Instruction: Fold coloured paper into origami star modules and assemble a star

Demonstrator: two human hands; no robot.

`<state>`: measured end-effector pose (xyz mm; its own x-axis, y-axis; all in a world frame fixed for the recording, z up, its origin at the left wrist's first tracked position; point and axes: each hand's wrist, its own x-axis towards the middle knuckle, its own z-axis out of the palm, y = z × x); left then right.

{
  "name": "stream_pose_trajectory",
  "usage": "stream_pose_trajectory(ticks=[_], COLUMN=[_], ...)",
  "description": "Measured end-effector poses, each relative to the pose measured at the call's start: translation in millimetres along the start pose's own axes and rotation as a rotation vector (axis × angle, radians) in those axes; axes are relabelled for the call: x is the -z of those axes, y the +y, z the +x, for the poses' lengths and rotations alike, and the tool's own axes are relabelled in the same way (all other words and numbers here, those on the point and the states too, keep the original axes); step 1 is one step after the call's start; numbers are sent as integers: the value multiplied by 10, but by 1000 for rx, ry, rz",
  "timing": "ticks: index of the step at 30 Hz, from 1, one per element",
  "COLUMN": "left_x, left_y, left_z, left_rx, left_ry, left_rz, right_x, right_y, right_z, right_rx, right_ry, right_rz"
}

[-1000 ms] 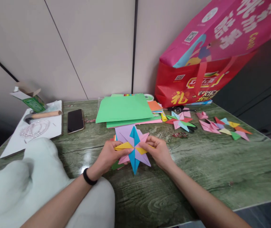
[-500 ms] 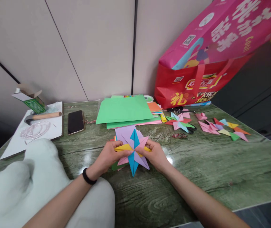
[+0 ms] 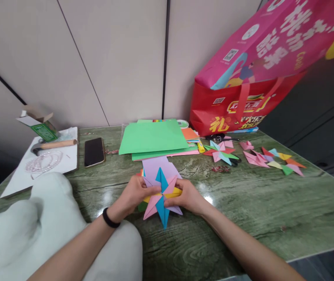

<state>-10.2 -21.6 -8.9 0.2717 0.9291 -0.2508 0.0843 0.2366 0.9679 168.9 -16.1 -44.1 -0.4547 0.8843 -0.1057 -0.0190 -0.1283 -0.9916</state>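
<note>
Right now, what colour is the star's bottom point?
The bottom point is blue, clearest in the head view.

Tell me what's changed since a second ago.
The paper star moved slightly toward the person. The thumb of the right hand shifted from over the right yellow point to below it. The left hand still holds the star too. The phone, hammer and green paper stayed put.

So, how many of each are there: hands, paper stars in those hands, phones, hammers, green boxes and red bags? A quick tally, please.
Hands: 2, the left hand and the right hand
Held star: 1
Phone: 1
Hammer: 1
Green box: 1
Red bag: 1
Total: 7
</note>
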Motion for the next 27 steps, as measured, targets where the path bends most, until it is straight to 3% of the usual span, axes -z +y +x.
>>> stream_pose_trajectory(ticks=[4,6,9,12,14,18,22,27], left_x=[1,-1,6,32,55,87,93,110], left_y=[-1,15,53,73,68,37,27,49], left_z=[14,-2,-49,-82,-81,-54,-57,-105], left_rx=[-80,-200,-566,-1000,-1138,-1132,-1177,-1185], left_ry=[160,255,254,203,204,207,279,277], left_rz=[20,122,393,674,839,1048,1032,1013], right_x=[53,89,122,124,125,147,179,144], right_y=[41,61,62,15,-32,-101,-109,-141], right_z=[45,76,108,109,93,53,45,23], right_rx=[7,45,67,1,4,78,114,85], right_ry=[187,286,370,320,265,246,251,104], right_rz=[108,165,263,443,537,578,618,687])
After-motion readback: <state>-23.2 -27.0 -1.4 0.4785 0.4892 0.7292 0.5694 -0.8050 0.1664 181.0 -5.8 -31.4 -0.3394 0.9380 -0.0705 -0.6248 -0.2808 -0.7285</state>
